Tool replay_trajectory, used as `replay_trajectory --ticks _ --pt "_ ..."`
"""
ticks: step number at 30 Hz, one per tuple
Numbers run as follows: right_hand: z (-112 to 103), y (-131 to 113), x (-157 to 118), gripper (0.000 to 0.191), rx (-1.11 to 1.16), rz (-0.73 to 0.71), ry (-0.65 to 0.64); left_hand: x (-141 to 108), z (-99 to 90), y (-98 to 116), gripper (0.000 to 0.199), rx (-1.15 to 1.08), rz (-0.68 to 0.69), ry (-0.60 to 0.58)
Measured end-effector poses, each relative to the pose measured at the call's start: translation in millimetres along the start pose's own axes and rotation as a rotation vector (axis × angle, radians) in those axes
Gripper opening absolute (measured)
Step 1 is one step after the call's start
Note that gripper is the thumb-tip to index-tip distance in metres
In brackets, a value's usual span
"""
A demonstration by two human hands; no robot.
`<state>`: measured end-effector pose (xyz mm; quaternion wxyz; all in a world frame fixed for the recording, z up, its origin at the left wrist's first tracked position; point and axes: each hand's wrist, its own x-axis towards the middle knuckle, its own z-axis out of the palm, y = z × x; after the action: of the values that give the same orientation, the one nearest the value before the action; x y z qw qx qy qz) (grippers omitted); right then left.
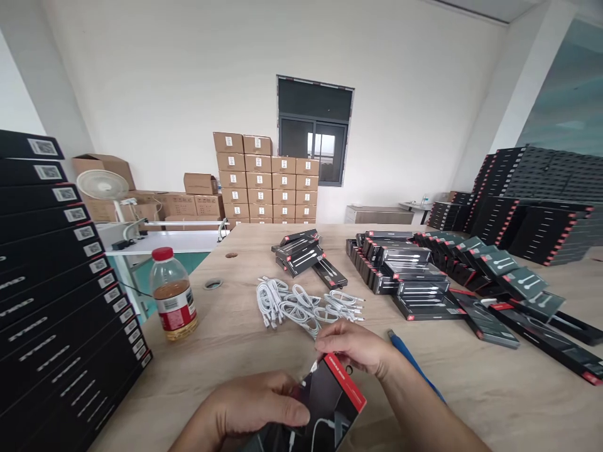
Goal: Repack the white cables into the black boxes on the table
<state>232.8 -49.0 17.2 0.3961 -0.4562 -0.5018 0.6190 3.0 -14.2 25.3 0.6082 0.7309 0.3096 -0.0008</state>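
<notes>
My left hand [264,405] grips a black cable box [325,402] with a red edge and a white cable pictured on its face. The box is tilted near the table's front edge. At its upper end, my right hand [355,346] has its fingers closed against the corner. A small white bit shows below those fingertips; whether it is a cable end or part of the box I cannot tell. Just beyond my hands lies a pile of coiled white cables [301,307]. A blue strap-like item [414,364] runs beside my right forearm.
Black cable boxes [296,254] lie behind the coils, with more rows [400,263] at the right. Tall stacks of black boxes [51,301] rise at the left and far right. A red-capped bottle [173,298] and a tape roll [213,284] stand left. Cartons [268,182] line the wall.
</notes>
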Motion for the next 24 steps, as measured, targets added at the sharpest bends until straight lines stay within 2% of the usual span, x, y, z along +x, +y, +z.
replay_trajectory --ticks 3,4,6,11,15,18,21,24 --pt "-0.5 6.2 4.6 0.039 0.092 0.028 0.004 1.7 -3.9 -0.3 0.057 0.073 0.152 -0.196" --pt "0.1 7.8 6.7 0.040 0.122 0.020 0.022 1.3 -5.0 -0.7 0.058 0.060 0.170 -0.222" --pt "2.2 9.6 11.0 0.041 0.187 -0.024 0.081 -0.6 -6.3 -2.1 0.058 0.006 0.190 -0.201" --pt "9.7 6.4 17.2 0.044 0.390 -0.201 0.200 -3.7 -4.3 -3.1 0.058 -0.204 0.220 0.017" --pt "18.3 6.1 20.0 0.044 0.497 -0.302 0.295 6.4 0.3 -0.6 0.051 -0.412 0.221 0.154" --pt "24.9 12.0 26.0 0.044 0.528 -0.389 0.426 19.3 4.9 0.5 0.053 -0.403 0.295 0.271" --pt "29.5 18.5 31.1 0.045 0.494 -0.433 0.549 29.1 15.6 3.8 0.053 -0.342 0.338 0.444" --pt "33.0 21.5 30.4 0.047 0.395 -0.442 0.606 31.0 31.8 10.9 0.047 -0.347 0.381 0.534"
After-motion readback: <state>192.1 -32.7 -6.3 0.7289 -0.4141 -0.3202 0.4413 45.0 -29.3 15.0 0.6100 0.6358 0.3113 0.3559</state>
